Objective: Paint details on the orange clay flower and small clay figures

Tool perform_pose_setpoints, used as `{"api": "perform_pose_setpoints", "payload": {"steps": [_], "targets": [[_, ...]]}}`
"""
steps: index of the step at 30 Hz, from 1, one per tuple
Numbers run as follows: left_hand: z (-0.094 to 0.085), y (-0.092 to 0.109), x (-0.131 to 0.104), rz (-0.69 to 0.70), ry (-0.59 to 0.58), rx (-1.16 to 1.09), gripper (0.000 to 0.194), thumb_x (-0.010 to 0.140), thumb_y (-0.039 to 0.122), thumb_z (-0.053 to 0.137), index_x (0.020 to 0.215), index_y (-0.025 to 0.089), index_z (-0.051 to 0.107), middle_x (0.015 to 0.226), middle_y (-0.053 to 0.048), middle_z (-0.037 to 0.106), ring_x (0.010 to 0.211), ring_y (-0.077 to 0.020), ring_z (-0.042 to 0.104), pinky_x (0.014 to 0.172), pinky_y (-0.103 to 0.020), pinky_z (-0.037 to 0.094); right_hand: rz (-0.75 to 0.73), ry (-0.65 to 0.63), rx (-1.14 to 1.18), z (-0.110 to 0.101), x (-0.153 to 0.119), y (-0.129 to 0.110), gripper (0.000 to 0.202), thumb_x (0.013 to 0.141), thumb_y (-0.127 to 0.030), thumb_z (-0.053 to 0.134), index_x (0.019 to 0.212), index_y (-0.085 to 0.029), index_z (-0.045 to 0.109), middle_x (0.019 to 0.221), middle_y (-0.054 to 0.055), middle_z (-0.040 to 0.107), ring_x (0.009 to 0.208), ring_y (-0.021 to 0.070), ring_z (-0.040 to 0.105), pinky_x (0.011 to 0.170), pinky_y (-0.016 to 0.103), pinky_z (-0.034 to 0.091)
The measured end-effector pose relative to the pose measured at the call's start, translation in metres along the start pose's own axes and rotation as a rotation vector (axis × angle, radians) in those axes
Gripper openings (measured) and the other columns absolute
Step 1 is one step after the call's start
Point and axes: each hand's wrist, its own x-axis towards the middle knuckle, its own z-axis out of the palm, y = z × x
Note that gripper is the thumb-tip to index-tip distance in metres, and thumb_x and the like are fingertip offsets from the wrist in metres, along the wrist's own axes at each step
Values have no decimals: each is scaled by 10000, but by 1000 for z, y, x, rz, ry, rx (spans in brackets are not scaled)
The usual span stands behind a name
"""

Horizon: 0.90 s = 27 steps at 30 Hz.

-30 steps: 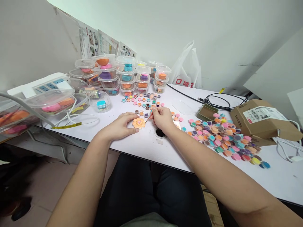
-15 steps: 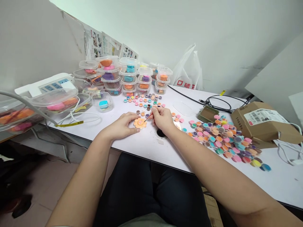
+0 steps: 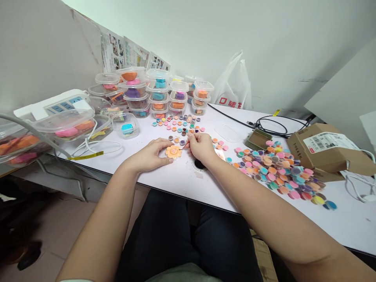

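Note:
An orange flower-shaped piece (image 3: 173,152) with a pinkish centre lies on the white table. My left hand (image 3: 151,156) has thumb and fingers closed on its left edge. In my right hand (image 3: 201,148) a thin brush (image 3: 184,146) is pinched, its dark tip at the flower's right side. Small round paint pots (image 3: 182,133) in several colours stand in rows just beyond both hands. Beside my right wrist is a dark round hole (image 3: 200,164) in the table.
Stacked clear tubs (image 3: 158,96) of coloured pieces line the back left. A power strip (image 3: 55,105) sits at left. Many paint pots (image 3: 273,170) spread at right, near a cardboard box (image 3: 326,152), a green tray (image 3: 257,140) and a black cable (image 3: 272,124). A plastic bag (image 3: 233,84) stands behind.
The brush in my right hand has a slightly lower slant, its tip still by the flower's right side. My left hand stays at the flower. The view has shifted slightly.

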Motion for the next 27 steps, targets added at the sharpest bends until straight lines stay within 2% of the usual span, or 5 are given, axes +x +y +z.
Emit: {"api": "perform_pose_setpoints", "payload": {"steps": [4, 9, 15, 22, 27], "targets": [[0, 1, 0, -7, -1, -8, 738, 778, 581, 715, 1409, 219, 591, 1491, -111, 534, 1387, -312, 497, 1188, -454, 392, 54, 46, -6, -3, -1, -4, 425, 977, -347, 496, 612, -183, 638, 519, 26, 630, 408, 129, 529, 448, 256, 413], [1, -1, 1, 0, -2, 1, 747, 781, 579, 715, 1414, 203, 590, 1475, -115, 544, 1368, -311, 510, 1181, -445, 397, 106, -21, 211, 0, -4, -9, 362, 1003, -344, 481, 701, -189, 606, 700, 31, 727, 395, 108, 546, 401, 243, 422], [1, -1, 2, 3, 5, -3, 727, 780, 569, 718, 1403, 215, 599, 1474, -109, 548, 1363, -317, 516, 1171, -452, 407, 27, 6, -104, -4, -2, -5, 452, 986, -338, 497, 582, -183, 627, 481, 22, 597, 415, 131, 548, 450, 246, 415], [2, -1, 1, -9, 1, -17, 747, 774, 576, 713, 1406, 196, 593, 1492, -126, 528, 1388, -322, 493, 1185, -462, 389, 79, -12, 124, -3, 0, -4, 394, 1010, -365, 469, 681, -194, 604, 618, 26, 678, 397, 123, 551, 414, 249, 408], [0, 1, 1, 12, -6, 1, 733, 784, 566, 707, 1411, 206, 590, 1470, -113, 549, 1378, -315, 502, 1185, -444, 385, 9, -11, -121, -5, -2, -6, 437, 1000, -318, 499, 598, -184, 607, 499, 21, 606, 406, 123, 530, 430, 244, 396]]}}
